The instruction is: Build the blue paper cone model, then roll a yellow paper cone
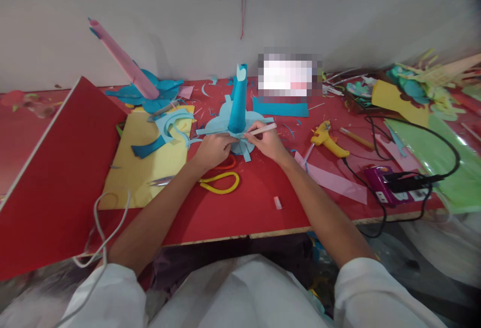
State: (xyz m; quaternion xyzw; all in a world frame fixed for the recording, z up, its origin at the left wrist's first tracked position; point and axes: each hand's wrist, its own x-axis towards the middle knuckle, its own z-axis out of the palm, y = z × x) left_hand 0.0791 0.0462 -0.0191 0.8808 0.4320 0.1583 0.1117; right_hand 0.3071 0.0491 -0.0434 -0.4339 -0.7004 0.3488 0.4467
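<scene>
A blue paper tube [237, 102] stands upright on a light-blue petal-shaped paper base [220, 122] with strips sticking out at its edge. My left hand [213, 151] is closed at the near left of the base, its fingertips pinching the paper by the tube's foot. My right hand [269, 142] grips a thin pale stick [263, 129], slanted, with its lower end close to the foot of the tube. Its exact tip is hidden by the fingers. Yellow-handled scissors [225, 183] lie just below my left hand, partly under the forearm.
A pink paper tube on blue petals [130, 64] stands at back left. Yellow sheets [150, 167] and a red board [67, 167] are on the left. On the right are a yellow glue gun [326, 139], a purple power box [387, 185] with black cables, and paper scraps.
</scene>
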